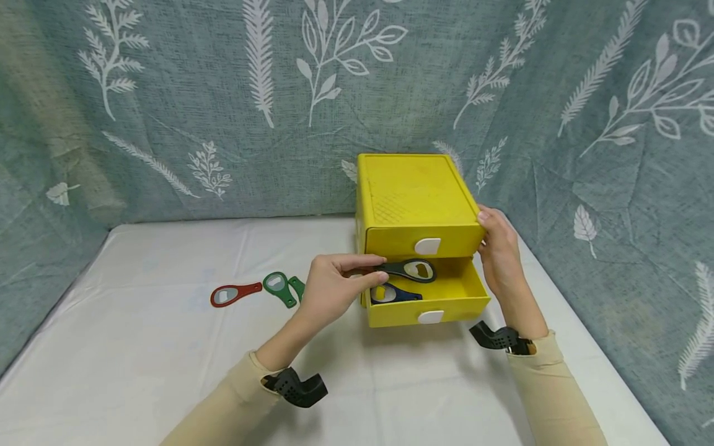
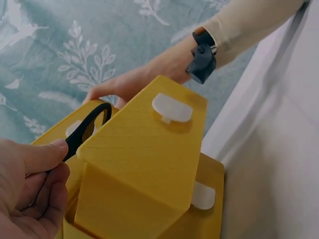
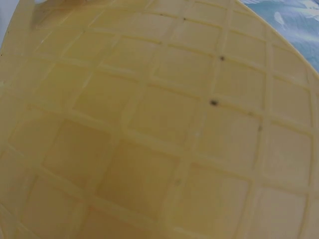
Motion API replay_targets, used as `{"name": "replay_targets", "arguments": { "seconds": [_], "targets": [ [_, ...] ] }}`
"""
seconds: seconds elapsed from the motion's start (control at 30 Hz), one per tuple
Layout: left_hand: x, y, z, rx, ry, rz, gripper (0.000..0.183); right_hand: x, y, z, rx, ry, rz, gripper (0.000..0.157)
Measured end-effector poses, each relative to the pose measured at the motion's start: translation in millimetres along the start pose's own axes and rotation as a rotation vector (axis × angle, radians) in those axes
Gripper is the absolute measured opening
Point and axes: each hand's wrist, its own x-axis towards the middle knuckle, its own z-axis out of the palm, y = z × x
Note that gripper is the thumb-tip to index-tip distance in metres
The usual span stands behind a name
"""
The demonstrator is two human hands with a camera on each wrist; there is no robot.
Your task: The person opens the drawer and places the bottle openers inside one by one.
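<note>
My left hand (image 1: 334, 288) pinches a black bottle opener (image 1: 419, 271) by its handle between thumb and fingers, over the pulled-out lower drawer (image 1: 428, 313). Inside that drawer lies a blue bottle opener (image 1: 395, 293); a reddish one (image 1: 357, 272) is mostly hidden by the fingers. With its fingertips at the top edge, my right hand (image 1: 501, 248) holds the yellow drawer cabinet (image 1: 415, 186) at its front right corner. The left wrist view shows the black opener (image 2: 79, 137) upright beside the drawer front (image 2: 144, 144). Lattice-patterned yellow cabinet wall (image 3: 164, 114) fills the right wrist view.
Left of the cabinet, a red bottle opener (image 1: 234, 293) and two green ones (image 1: 281, 288) lie on the white-covered table (image 1: 139, 347). The upper drawer (image 1: 390, 241) is closed, with a white handle. Patterned blue-green cloth (image 1: 223, 111) hangs behind and at both sides.
</note>
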Motion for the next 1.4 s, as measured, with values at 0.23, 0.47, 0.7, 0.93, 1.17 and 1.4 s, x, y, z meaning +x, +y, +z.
{"name": "replay_targets", "arguments": {
  "seconds": [0.23, 0.47, 0.7, 0.93, 1.17, 1.4],
  "targets": [
    [1.7, 2.2, 3.7, 0.057, -0.128, 0.063, 0.025, 0.3, -0.1, -0.4, -0.01, -0.009, -0.001, 0.031],
    [-0.5, 5.7, -8.0, 0.025, -0.075, 0.139, 0.019, 0.9, 0.0, -0.5, -0.02, -0.01, 0.0, 0.032],
    [-11.3, 3.8, -45.4, 0.0, 0.022, 0.135, 0.018, 1.7, 1.2, -0.3, -0.017, -0.005, -0.001, 0.032],
    [-35.7, 10.1, -98.6, 0.099, 0.094, 0.008, 0.024, 0.4, 1.8, 0.1, -0.021, 0.0, 0.001, 0.034],
    [-56.5, -37.1, -166.5, 0.283, 0.155, -0.145, 0.033, -1.2, 1.9, -0.1, -0.036, 0.007, -0.002, 0.036],
    [-72.7, -67.9, -214.3, 0.4, 0.136, -0.254, 0.042, -0.6, 2.6, 0.1, -0.022, 0.0, -0.011, 0.037]
  ]
}}
